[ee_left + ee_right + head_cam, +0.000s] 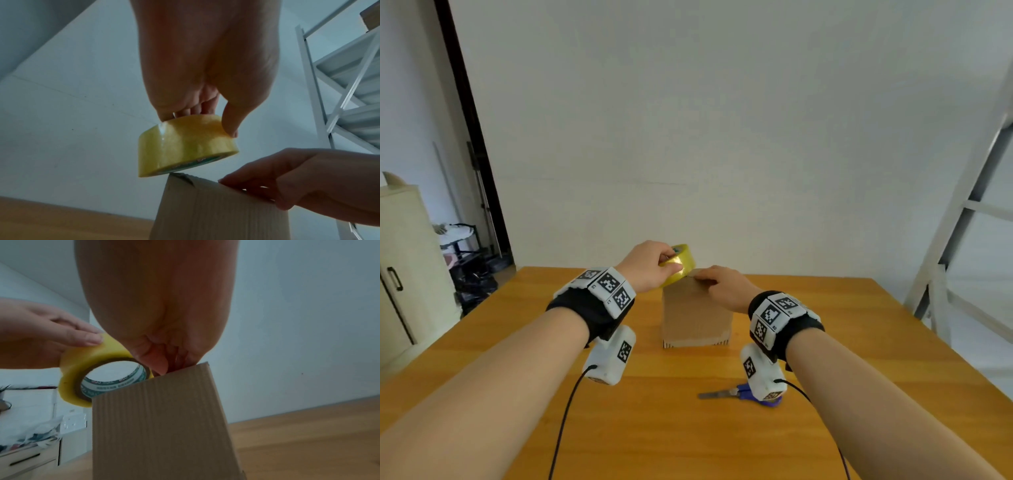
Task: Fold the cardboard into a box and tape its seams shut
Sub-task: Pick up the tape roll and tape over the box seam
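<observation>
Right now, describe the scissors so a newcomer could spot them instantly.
Start at the wooden table with the cardboard box standing mid-table. The scissors lie flat nearer the person, under the right wrist. They are the only metal tool there, with grey blades pointing left and purple handles.

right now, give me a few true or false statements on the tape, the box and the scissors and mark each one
1. The left hand grips the yellow tape roll. True.
2. The scissors are in the right hand. False: they lie on the table, near the person; the right hand rests on top of the cardboard box.
3. The box stands upright on the table. True.
4. The tape roll lies flat on the table. False: it is held at the box's top left edge.
</observation>
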Motion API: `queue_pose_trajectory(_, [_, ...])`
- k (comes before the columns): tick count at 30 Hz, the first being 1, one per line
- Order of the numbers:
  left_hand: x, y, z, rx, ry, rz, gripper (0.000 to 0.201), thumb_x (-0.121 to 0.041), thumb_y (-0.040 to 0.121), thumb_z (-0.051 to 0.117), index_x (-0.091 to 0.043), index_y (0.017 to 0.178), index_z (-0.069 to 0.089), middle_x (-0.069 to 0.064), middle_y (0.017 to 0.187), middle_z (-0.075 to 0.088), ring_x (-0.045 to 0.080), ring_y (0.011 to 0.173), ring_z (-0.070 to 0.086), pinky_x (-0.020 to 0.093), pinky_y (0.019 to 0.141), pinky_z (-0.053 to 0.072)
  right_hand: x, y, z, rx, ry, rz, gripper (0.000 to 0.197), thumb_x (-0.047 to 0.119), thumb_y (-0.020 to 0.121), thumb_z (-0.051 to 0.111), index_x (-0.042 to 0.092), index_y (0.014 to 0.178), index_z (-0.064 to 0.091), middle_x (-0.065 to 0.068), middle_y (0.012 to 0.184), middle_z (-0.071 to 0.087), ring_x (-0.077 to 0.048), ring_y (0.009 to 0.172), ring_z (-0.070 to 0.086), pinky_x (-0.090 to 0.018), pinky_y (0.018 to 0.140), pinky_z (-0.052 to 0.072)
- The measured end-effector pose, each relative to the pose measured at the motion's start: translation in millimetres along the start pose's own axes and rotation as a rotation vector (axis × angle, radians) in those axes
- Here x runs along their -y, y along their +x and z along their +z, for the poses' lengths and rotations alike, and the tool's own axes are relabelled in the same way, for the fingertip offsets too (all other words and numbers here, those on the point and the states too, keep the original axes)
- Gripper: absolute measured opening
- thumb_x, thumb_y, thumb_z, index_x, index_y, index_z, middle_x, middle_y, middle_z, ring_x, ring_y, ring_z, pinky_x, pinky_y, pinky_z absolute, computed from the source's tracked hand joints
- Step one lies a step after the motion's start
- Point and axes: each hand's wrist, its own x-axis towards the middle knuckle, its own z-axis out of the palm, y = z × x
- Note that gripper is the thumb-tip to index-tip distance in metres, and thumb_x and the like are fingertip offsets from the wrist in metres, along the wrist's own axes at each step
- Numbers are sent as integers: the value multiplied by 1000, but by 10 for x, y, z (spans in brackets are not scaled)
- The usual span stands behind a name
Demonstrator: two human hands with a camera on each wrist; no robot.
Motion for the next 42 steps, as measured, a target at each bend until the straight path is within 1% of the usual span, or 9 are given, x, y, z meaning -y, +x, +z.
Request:
queue_pose_trajectory(4, [-82,72,38,52,49,-14,37,-27,90,57,-5,120,60,10,116,62,22,110,57,25,88,40,-28,3,-15,-19,113,-17,54,-5,88,34,15,135,51,-8,141,49,-24,131,41,-26,105,29])
queue_pose_trajectory(7, [-93,112,78,89,93,-2,20,-29,90,57,-10,90,61,7,89,54,20,89,54,33,83,44,-78,57,-18,-45,218,17,49,-2,88,35,10,133,52,-10,137,52,-26,127,46,-29,103,35])
queue_pose_trajectory(11, [-134,121,88,83,123,12,16,-30,89,56,-16,81,54,7,77,50,18,71,49,35,74,44,-188,148,-31,-104,372,89,44,13,96,40,9,140,39,-8,142,46,-22,130,44,-32,106,36])
queue_pose_trajectory(14, [-134,134,99,77,120,17,23,-29,89,57,-9,80,61,8,72,49,15,63,46,32,70,43,-201,206,-21,-133,354,62,33,18,99,41,4,122,60,-8,114,60,-18,105,53,-26,90,40])
queue_pose_trajectory(18, [-118,137,97,66,73,12,29,-29,90,58,-4,103,66,7,98,64,15,91,53,28,82,43,-195,252,63,-178,383,99,41,25,95,50,-15,92,61,-12,75,48,-21,70,40,-30,64,33])
queue_pose_trajectory(21, [-125,127,83,48,53,20,33,-27,90,59,-3,111,65,11,110,65,16,94,54,24,80,39,-176,272,79,-213,411,122,43,27,91,56,-15,95,63,-11,76,49,-20,70,40,-30,64,33])
queue_pose_trajectory(33, [-95,137,89,37,30,28,31,-26,89,60,-2,108,66,5,91,59,17,86,53,35,86,45,-138,303,52,-222,508,154,38,19,90,58,-17,99,62,-11,78,44,-22,73,36,-29,58,29])
queue_pose_trajectory(36, [-80,129,89,46,34,32,33,-27,88,61,-4,111,66,6,93,60,16,86,53,33,85,45,-131,292,33,-212,502,163,25,19,92,56,-3,96,67,-6,72,51,-16,64,41,-22,54,32])
queue_pose_trajectory(42, [-115,153,134,64,85,-20,43,-30,88,60,-6,124,57,13,118,62,23,107,57,30,90,43,-176,246,64,-287,542,74,8,17,96,46,13,95,53,-4,123,59,-19,103,55,-22,71,43])
